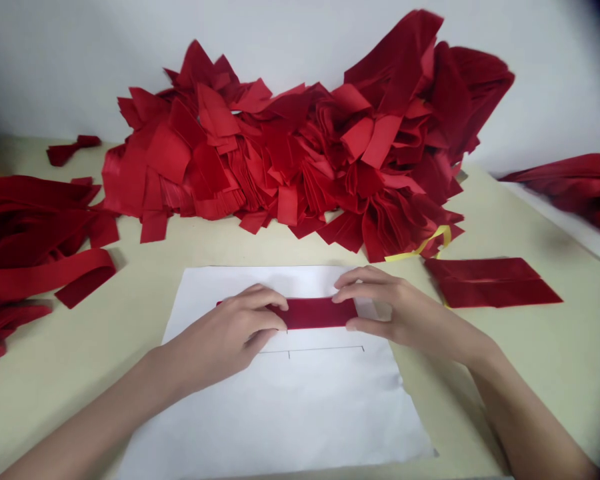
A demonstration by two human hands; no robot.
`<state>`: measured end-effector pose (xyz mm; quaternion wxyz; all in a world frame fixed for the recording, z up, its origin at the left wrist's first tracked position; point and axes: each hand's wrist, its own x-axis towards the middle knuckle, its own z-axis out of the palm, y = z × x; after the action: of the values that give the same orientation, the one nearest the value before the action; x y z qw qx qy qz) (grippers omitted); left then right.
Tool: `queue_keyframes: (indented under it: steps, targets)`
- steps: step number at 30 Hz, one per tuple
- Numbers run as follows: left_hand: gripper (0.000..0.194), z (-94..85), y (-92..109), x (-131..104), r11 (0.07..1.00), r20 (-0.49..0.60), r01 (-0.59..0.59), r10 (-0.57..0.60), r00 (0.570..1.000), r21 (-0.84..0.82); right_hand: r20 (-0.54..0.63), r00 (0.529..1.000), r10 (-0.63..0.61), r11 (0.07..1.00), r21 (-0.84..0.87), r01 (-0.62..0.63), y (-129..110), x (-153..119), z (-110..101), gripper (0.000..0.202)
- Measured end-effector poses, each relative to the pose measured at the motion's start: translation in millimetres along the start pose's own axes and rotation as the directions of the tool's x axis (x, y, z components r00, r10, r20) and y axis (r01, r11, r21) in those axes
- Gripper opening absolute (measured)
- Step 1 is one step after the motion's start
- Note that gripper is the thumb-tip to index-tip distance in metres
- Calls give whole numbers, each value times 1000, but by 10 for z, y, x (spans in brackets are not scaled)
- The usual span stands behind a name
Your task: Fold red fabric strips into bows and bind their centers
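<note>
A dark red fabric strip (315,313) lies flat across the upper part of a white paper sheet (290,413). My left hand (250,320) grips the strip left of its middle, thumb on the lower edge and fingers on the upper edge, hiding much of the left part. Near the strip's right end, my right hand (383,303) pinches it between thumb and fingers. Below the strip, a thin drawn line (325,349) with short tick marks runs across the paper; my left hand covers part of it.
A large heap of red fabric pieces (280,153) stands behind the paper. More red strips (30,227) lie at the left. Folded red pieces (493,283) lie at the right, near a yellow ribbon (420,248). Further red fabric (580,187) sits at the far right.
</note>
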<state>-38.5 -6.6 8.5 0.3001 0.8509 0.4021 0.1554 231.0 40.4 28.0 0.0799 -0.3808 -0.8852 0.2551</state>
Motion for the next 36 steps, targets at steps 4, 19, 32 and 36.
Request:
queue_keyframes:
  steps: [4,19,32,36]
  targets:
    - [28,-19,18,-6,1000,-14,26,-26,1000,-12,23,999,-29,1000,-3,29,-11,15,15,31]
    - [18,22,-38,-15,996,-53,50,-54,997,-72,24,1000,-9,1000,9,8,-81,45,41,32]
    - [20,34,-72,11,999,-63,-21,18,998,-48,-22,999,30,999,42,-29,-30,49,-2,19]
    - [20,34,-65,-4,998,-81,-26,22,996,-50,-20,995,101,995,4,-101,27,32,-15,14]
